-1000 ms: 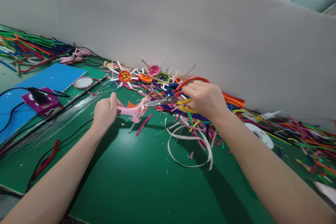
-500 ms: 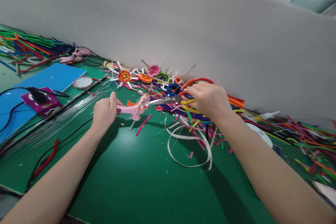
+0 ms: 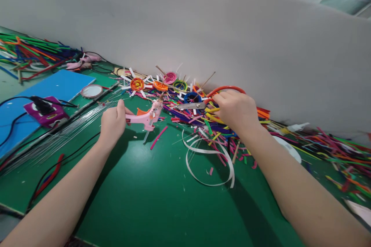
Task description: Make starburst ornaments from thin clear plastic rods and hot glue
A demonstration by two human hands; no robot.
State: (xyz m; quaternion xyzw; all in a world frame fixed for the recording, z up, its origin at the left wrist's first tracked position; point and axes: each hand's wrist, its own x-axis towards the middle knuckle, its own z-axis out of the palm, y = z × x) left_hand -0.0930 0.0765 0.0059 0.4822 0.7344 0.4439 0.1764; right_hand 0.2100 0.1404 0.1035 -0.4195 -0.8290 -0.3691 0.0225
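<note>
My left hand (image 3: 113, 123) is wrapped round the handle of a pink hot glue gun (image 3: 147, 120) with an orange trigger. Its nozzle end tilts up to the right, crusted with residue, and a clear glue stick pokes out below. In my right hand (image 3: 236, 110) are scissors (image 3: 191, 105) with red-orange handles, blades pointing left toward the glue gun. A small gap separates the blade tips from the gun. Behind the scissors lie several small coiled flowers, among them an orange one (image 3: 137, 84) with white strips and a blue one (image 3: 192, 98).
A purple power strip (image 3: 46, 112) with a black plug sits on a blue board (image 3: 66, 85) at left. Thin wires (image 3: 75, 123) and a tape roll (image 3: 92, 91) lie nearby. A white strip loop (image 3: 208, 183) rests on the green table (image 3: 150, 200). Coloured scraps line the wall.
The scissors have moved right and slightly up, so their blades no longer meet the glue gun's front. The gun has shifted slightly left, its nozzle end now tilted further up.
</note>
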